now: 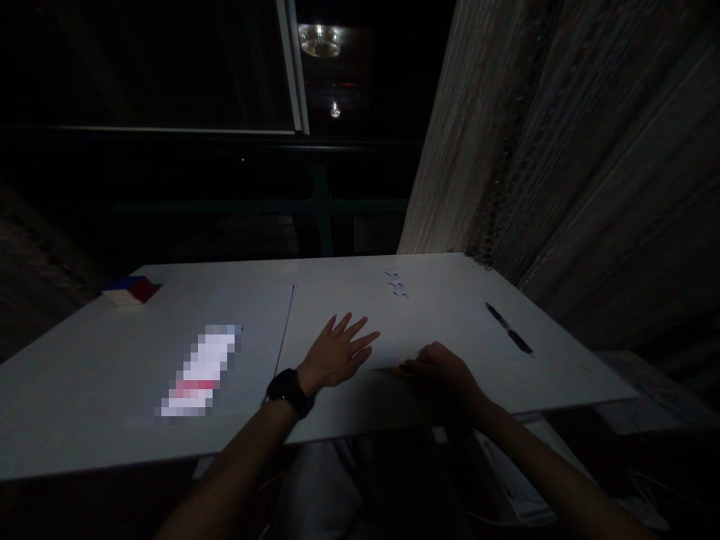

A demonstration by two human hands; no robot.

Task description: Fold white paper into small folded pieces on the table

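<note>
My left hand [339, 349] lies flat on a white sheet [427, 330] on the table, fingers spread, with a dark watch [289, 391] on the wrist. Just to its right, my right hand [442, 366] is closed around a slim tool with an orange-yellow body [400, 369] whose thin tip points left along the sheet toward my left hand. The light is very dim, so I cannot make out the tool's tip clearly.
A black pen [509, 328] lies on the right part of the white table [84, 375]. Small paper bits [397, 283] sit near the far edge. A coloured cube [132, 289] stands at the far left corner. A curtain [562, 135] hangs at the right.
</note>
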